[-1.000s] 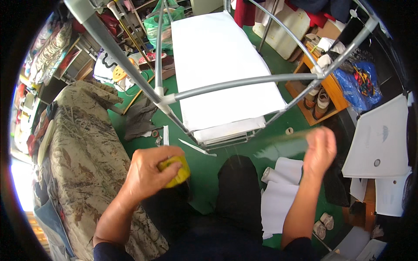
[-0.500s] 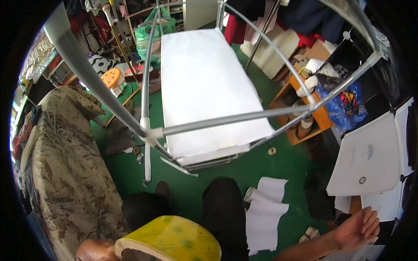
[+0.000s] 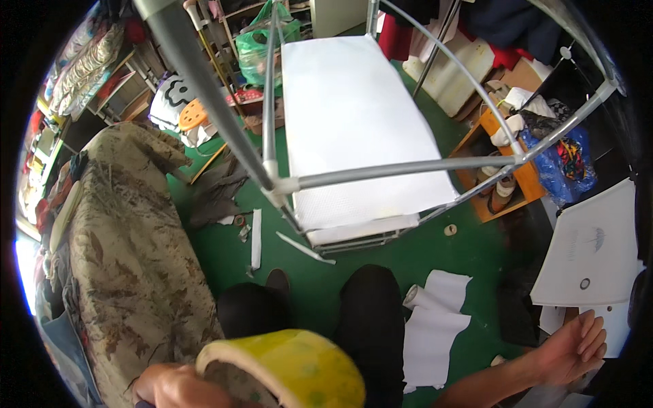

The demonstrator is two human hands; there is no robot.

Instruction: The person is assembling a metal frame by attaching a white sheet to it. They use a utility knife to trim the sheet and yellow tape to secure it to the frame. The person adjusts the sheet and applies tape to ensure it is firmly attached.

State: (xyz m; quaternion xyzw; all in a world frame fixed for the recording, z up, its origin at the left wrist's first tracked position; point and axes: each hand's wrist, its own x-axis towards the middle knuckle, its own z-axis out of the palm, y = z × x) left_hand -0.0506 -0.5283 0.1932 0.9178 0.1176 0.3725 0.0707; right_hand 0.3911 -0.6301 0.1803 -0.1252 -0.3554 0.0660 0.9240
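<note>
Low in front of me is a large roll of yellow tape (image 3: 299, 360) with green marks and a thick pale core, slightly blurred. My left hand (image 3: 180, 389) is closed at the roll's left edge; its fingers are partly smeared and cut off by the lower rim. Out at the lower right, my right hand (image 3: 573, 348) has its fingers curled in. Something clear and glossy shows just below it, and whether the fingers pinch it is hard to make out. Ahead stands a grey tube frame (image 3: 408, 168) with white joints, around a white sheet panel (image 3: 364, 129).
On the green floor lie white paper sheets with a roll (image 3: 435, 333), and thin white strips (image 3: 256, 238). A camouflage-covered piece (image 3: 136, 258) fills the left side. An orange wooden shelf (image 3: 500, 204) with shoes and white panels (image 3: 588, 245) stand at right.
The view has swung left, so the frame and floor things sit farther right in the picture. Both hands keep about the same pose, and the tape roll looks slightly turned.
</note>
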